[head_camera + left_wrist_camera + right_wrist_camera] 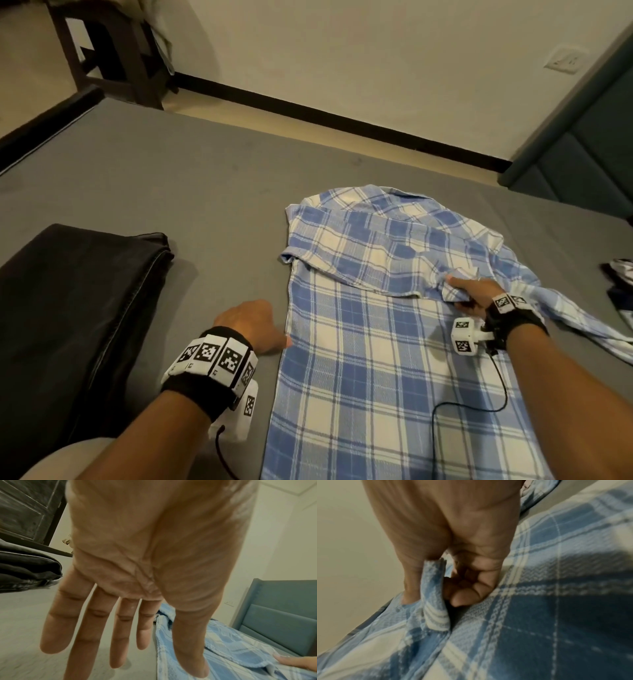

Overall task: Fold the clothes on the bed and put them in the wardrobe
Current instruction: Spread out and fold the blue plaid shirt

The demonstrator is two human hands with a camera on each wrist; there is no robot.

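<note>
Cotton, blue-and-white plaid: a short-sleeved shirt (394, 325) lying flat on the grey bed sheet (205, 192), collar at the far end, hem toward the person; its long axis runs away from the onlooker's side of the bed.
Left sleeve of the shirt: already folded in across the chest, so that the left edge forms a straight line.
Right sleeve: bunched at the shirt's right side, with loose cloth trailing off to the right beyond it.
Right hand (471, 291): thumb and curled fingers pinch a ridge of the plaid cloth at the right sleeve; the right wrist view shows the fold standing up between thumb (412, 577) and fingertips (462, 599).
Left hand (246, 323): fingers straight and spread, holding nothing, at the shirt's left edge about halfway down; whether the thumb tip touches the cloth I cannot tell.
Governing relation: the body of the shirt lies to the left of the gripped sleeve, so the fold would probably travel leftward, across the long axis, toward the left hand.
Nearer hand: the right, already on the cloth.
Black folded garment (78, 291): lies on the sheet well to the left, apart from the shirt.
Patterned dark-and-white cloth (621, 284): partly visible at the right border.
Wardrobe: cannot be identified with certainty.
</note>
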